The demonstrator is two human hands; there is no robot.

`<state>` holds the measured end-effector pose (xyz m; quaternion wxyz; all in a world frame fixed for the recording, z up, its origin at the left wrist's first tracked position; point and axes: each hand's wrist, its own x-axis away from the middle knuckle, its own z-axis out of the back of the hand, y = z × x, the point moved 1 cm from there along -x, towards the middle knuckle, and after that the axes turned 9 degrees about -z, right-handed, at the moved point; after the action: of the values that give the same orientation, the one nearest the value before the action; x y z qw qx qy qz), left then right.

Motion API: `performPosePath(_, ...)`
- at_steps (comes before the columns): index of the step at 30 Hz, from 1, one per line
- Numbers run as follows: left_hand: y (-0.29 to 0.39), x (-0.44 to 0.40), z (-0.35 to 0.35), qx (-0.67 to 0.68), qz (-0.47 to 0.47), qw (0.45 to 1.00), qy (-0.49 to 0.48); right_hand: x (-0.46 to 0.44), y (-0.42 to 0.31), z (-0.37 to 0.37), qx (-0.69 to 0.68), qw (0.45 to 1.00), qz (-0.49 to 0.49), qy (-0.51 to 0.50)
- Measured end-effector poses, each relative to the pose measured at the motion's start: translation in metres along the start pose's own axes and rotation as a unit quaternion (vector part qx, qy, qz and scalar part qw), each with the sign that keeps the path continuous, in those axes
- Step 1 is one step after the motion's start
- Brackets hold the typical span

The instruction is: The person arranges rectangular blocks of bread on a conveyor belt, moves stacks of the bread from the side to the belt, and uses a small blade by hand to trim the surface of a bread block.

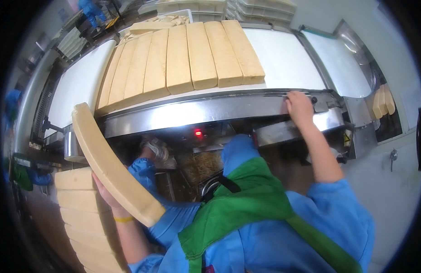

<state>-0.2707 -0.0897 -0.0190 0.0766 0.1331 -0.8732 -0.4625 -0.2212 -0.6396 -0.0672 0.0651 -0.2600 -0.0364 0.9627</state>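
A long, pale yellow block (112, 168) slants across the left side, its far end beside the belt's left end. My left hand (109, 193), with a yellow band at the wrist, is wrapped round its left side; most of the fingers are hidden behind it. My right hand (300, 107) rests on the metal front rail (196, 109) at the right, fingers bent over its top edge; whether anything is under them cannot be seen. Several similar blocks (178, 59) lie side by side on the white belt (283, 54).
More blocks are stacked (83, 200) at the lower left. Loose pieces fill a white tray (191, 17) behind the row. Another white belt (83, 84) is at the left, and blocks (382, 101) stand at the far right. A person in blue (91, 11) is at the upper left.
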Motion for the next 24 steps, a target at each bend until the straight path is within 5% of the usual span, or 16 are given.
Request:
performPosePath(7, 0.004, 0.005, -0.012, 0.101, 0.0, 0.992, 0.076, -0.026, -0.063, -0.013, -0.111, 0.979, 0.156, -0.065)
performPosePath(10, -0.013, -0.016, 0.04, 0.072, -0.032, 0.997, -0.027, -0.031, -0.07, -0.024, -0.124, 0.974, 0.18, -0.061)
performPosePath(13, -0.013, -0.013, 0.026, 0.139, 0.064, 0.986, -0.062, -0.028, -0.11, -0.02, -0.243, 0.956, 0.112, -0.123)
performPosePath(15, -0.01, -0.002, -0.006, 0.177, 0.109, 0.969, -0.134, -0.026, -0.138, -0.014, -0.329, 0.909, 0.019, -0.256)
performPosePath(21, -0.018, -0.001, -0.013, 0.186, 0.128, 0.956, -0.186, -0.024, -0.281, -0.017, -0.584, 0.753, 0.083, -0.292)
performPosePath(24, -0.018, 0.003, -0.017, 0.156, 0.125, 0.964, -0.175, -0.031, -0.334, -0.008, -0.616, 0.741, 0.086, -0.252)
